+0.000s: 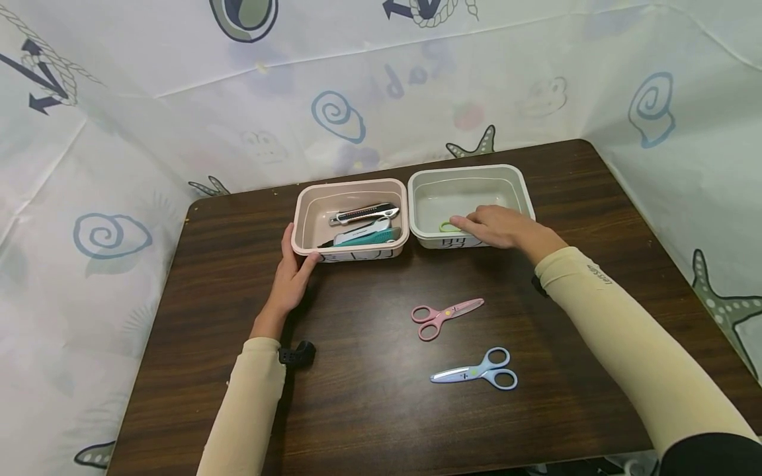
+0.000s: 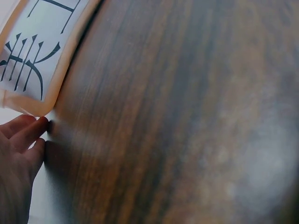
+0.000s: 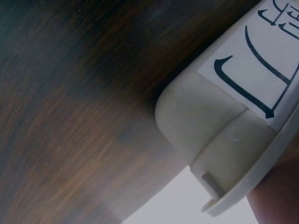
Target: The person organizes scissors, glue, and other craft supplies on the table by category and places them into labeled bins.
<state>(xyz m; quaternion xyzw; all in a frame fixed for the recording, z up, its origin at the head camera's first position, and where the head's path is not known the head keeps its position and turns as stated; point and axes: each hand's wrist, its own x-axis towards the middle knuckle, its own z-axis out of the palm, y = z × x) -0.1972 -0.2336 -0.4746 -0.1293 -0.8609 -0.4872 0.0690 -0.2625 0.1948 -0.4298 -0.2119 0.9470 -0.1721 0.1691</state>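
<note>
At the left front corner of the pink bin [image 1: 303, 238], my left hand [image 1: 288, 281] touches the outside, fingers along the side and thumb at the front rim. Inside that bin lie several utility knives, among them a black and white one [image 1: 363, 213] and a teal one [image 1: 372, 238]. My right hand [image 1: 506, 228] reaches over the front rim of the grey bin [image 1: 428, 198]. It holds green scissors [image 1: 446, 227]; just a handle loop shows beside the thumb, and the fingers hide the rest. Pink scissors [image 1: 440, 316] and blue scissors [image 1: 476, 372] lie on the table.
Both bins stand side by side at the back of the dark wooden table [image 1: 357, 410]. Paper labels with black characters are on their fronts, one label [image 2: 32, 56] close up in the left wrist view. A patterned white curtain [image 1: 238, 132] hangs behind the table.
</note>
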